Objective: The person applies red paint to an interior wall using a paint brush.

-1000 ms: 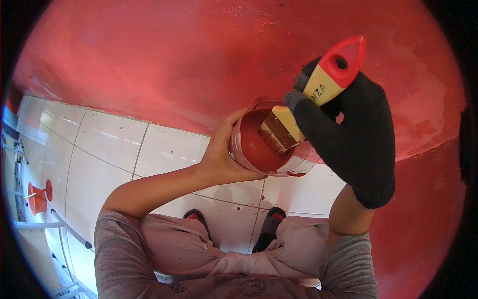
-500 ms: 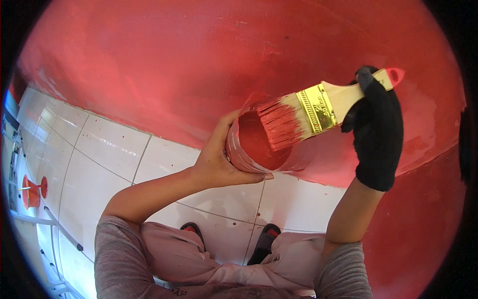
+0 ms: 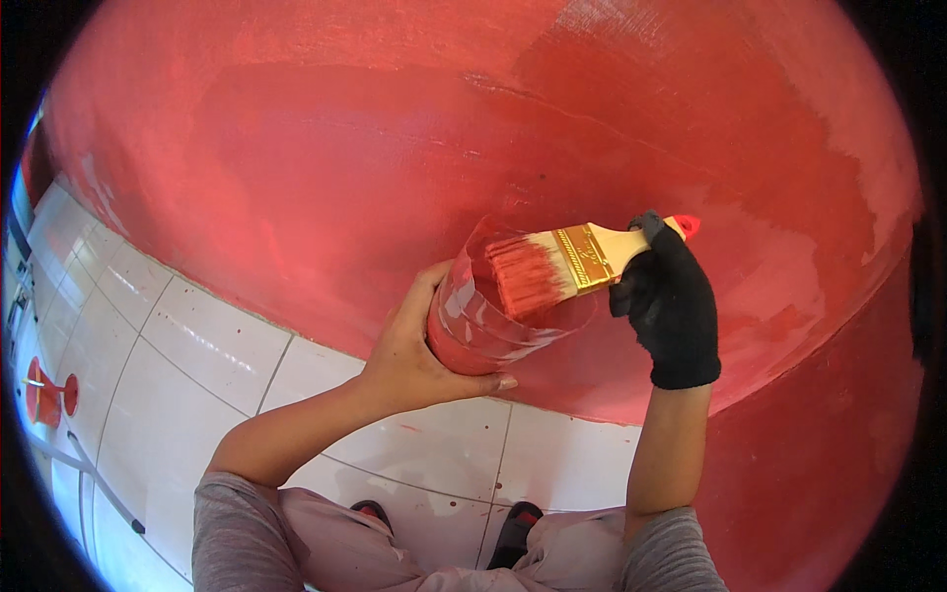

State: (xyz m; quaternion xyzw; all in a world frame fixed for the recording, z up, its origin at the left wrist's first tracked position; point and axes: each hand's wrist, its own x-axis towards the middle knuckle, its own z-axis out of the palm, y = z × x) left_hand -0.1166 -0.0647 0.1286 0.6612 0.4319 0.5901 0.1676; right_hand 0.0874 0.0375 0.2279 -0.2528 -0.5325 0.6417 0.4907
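Note:
My bare left hand (image 3: 409, 350) is wrapped round a clear plastic container (image 3: 483, 340) with red paint inside. Its mouth tilts up toward me. In my right hand (image 3: 678, 311), covered by a black fingerless-looking glove, I grip a flat paintbrush (image 3: 614, 247) by its wooden handle, the red tip sticking out past my fingers. Red paint coats the brush's bristles (image 3: 523, 274), which lie over the container's mouth. The gold metal band stays above the rim. Whether the bristle tips touch the paint or the inner wall, I cannot tell.
A red-painted wall (image 3: 345, 168) fills the far side, with darker patches at the upper right. White floor tiles (image 3: 202, 340) carry red drips. Far left stand a red paint pot (image 3: 42, 395) and metal legs (image 3: 104, 483). My feet (image 3: 515, 533) are below.
My right hand and the brush have moved left and down, closer to the container. The container sits slightly lower and further left in view. More of the upper wall shows.

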